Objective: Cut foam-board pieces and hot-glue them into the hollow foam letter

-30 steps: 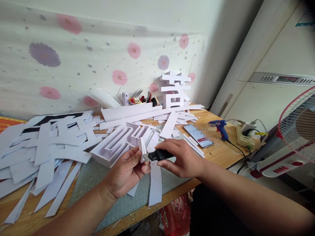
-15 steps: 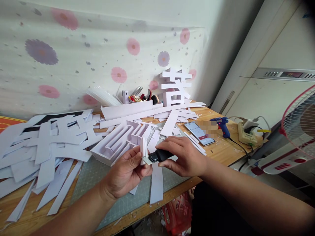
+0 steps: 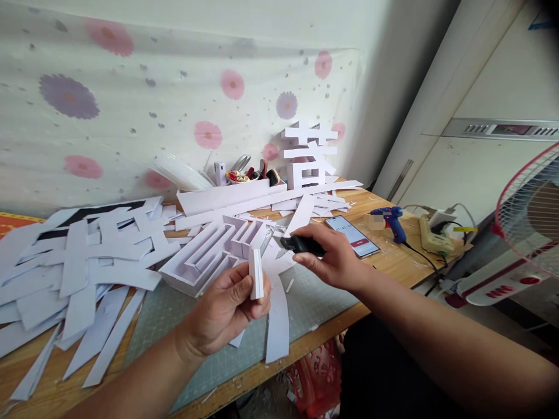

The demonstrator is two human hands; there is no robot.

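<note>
White strips [image 3: 257,278] stand upright, clamped between thumb and fingers of the left hand [image 3: 225,305]. The right hand [image 3: 338,256] grips a black knife [image 3: 303,245] — apart from the strips — while a white box [image 3: 181,283] lies just beyond the left fingers.

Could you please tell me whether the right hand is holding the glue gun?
No, the right hand holds a black knife, while the glue gun rests apart on the table.
</note>
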